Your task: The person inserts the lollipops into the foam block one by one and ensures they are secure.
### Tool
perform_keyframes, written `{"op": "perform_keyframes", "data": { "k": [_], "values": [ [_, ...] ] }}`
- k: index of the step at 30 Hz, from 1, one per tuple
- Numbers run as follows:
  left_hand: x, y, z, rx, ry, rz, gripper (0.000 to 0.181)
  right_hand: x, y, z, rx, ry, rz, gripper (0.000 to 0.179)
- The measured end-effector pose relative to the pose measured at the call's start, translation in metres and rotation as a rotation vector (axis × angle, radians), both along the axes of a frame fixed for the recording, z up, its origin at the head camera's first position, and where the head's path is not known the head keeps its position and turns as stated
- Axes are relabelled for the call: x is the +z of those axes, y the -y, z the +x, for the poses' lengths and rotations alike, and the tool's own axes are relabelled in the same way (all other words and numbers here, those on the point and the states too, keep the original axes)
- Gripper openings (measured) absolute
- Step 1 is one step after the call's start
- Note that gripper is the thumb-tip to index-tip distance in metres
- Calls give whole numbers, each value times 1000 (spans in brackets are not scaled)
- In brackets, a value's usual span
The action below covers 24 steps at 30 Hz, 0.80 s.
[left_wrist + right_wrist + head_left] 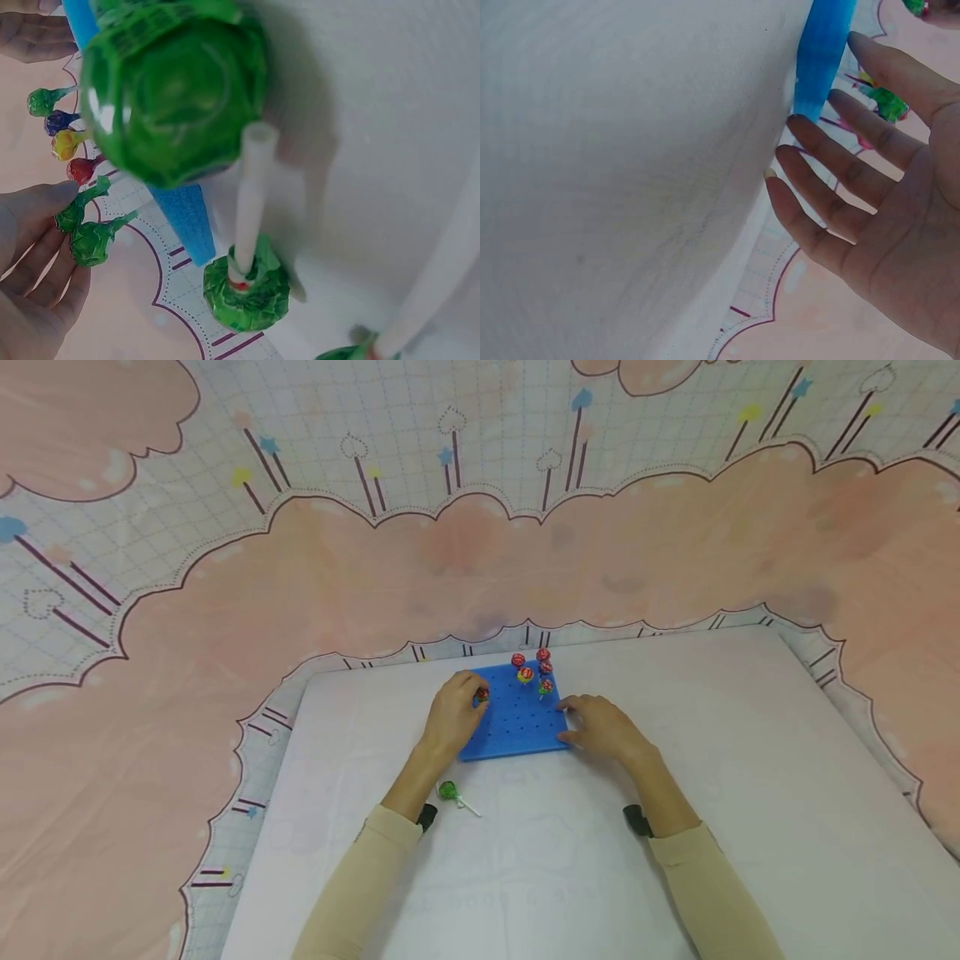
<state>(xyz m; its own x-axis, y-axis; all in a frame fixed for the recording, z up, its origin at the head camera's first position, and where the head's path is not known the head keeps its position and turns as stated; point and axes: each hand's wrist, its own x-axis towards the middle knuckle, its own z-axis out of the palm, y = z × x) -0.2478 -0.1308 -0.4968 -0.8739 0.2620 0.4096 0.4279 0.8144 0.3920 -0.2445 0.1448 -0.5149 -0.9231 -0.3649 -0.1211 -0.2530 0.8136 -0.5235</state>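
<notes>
A blue board (517, 718) with small holes lies flat on the white table. At its left side my left hand (453, 714) pinches a green-wrapped lollipop (71, 214) between thumb and fingers. Right beside that one, another green lollipop (91, 244) stands with its stick toward the board. My right hand (603, 727) rests at the board's right edge, fingers extended and fingertips (804, 127) against or close to its side. Several lollipops with red, yellow and green wrappers, such as a yellow one (525, 675), stand upright in holes toward the back right of the board.
Loose green lollipops (447, 791) with white sticks lie on the table in front of the board, near my left wrist; one fills much of the left wrist view. A patterned pink and white cloth (480, 560) hangs behind the white table (675, 693).
</notes>
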Motion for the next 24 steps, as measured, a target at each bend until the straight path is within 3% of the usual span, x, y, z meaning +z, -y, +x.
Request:
{"op": "perform_keyframes", "data": {
  "k": [24],
  "values": [
    [-2, -1, -1, 5, 10, -74, 21, 2, 0, 1, 14, -15, 10, 52]
  ]
}}
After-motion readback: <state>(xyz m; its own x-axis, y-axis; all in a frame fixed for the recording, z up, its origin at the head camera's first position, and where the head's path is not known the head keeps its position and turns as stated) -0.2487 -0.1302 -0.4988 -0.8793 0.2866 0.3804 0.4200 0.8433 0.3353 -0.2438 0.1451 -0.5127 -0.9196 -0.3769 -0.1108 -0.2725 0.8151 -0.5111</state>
